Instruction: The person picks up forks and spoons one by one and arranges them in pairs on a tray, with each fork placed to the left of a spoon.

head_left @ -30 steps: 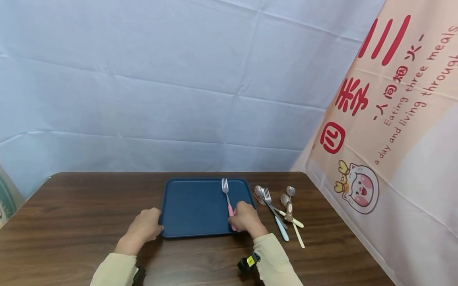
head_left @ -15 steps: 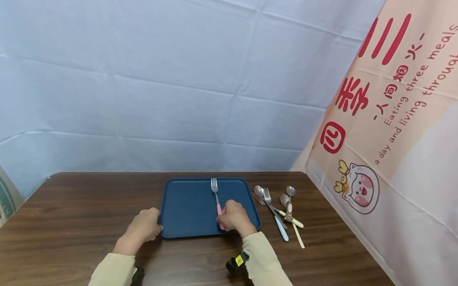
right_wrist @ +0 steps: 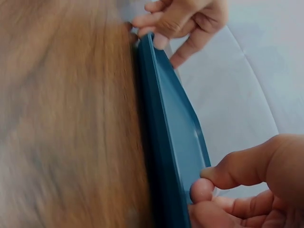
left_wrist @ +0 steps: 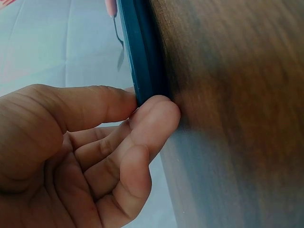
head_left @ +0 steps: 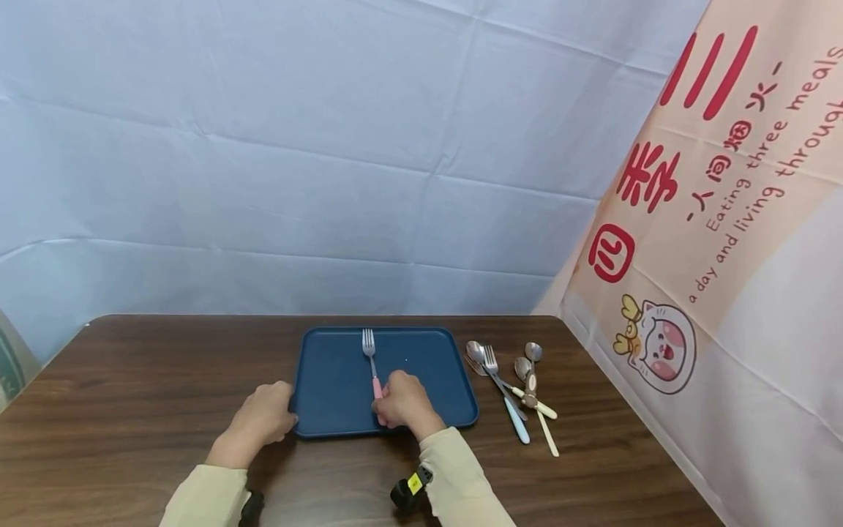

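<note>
In the head view, your left hand [head_left: 262,413] pinches the left side of the blue tray [head_left: 329,380], close to its near corner. Your right hand [head_left: 405,401] grips a fork [head_left: 377,386] by its pink handle, over the tray, with its prongs toward the far edge. I can't tell if it touches the tray. On the right, a messy pile of spoons and forks [head_left: 530,400] lies on the brown table [head_left: 165,380].

In the left wrist view, your thumb and finger squeeze the tray's rim.

In the right wrist view, your right thumb and finger press together; the fork is mostly hidden.
</note>
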Demonstrator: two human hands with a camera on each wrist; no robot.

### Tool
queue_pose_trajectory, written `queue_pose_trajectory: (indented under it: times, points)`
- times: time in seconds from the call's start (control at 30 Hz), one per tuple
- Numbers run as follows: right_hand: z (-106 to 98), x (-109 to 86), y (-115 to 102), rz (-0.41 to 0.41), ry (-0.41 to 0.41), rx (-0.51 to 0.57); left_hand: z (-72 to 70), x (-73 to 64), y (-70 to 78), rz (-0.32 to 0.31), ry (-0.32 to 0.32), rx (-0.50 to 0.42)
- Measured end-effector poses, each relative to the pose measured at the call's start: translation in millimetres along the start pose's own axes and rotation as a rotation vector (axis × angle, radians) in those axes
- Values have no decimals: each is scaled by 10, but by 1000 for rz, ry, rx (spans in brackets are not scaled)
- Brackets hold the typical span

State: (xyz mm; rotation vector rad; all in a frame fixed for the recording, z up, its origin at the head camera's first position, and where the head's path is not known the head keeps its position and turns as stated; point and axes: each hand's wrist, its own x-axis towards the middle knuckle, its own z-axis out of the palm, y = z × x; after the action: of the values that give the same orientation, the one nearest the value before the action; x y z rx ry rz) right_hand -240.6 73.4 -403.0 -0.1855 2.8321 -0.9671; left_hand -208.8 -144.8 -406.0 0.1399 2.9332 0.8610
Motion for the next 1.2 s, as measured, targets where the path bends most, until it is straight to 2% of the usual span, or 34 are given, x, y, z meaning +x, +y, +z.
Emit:
queue_pose_trajectory:
  times: [0.17, 0.57, 1.0, 1.2]
  points:
    - [86, 9, -96, -18, -3, -14, -13, 2, 6, 0, -6, 5]
    - [306, 74, -278, -28, -13, 39, -3, 26, 13, 3, -18, 11]
    - [470, 136, -448, -14, -24, 65, 4, 25, -1, 4, 11, 22]
    - [541, 146, -526, -42, -20, 16, 2, 19, -5, 13, 10, 18]
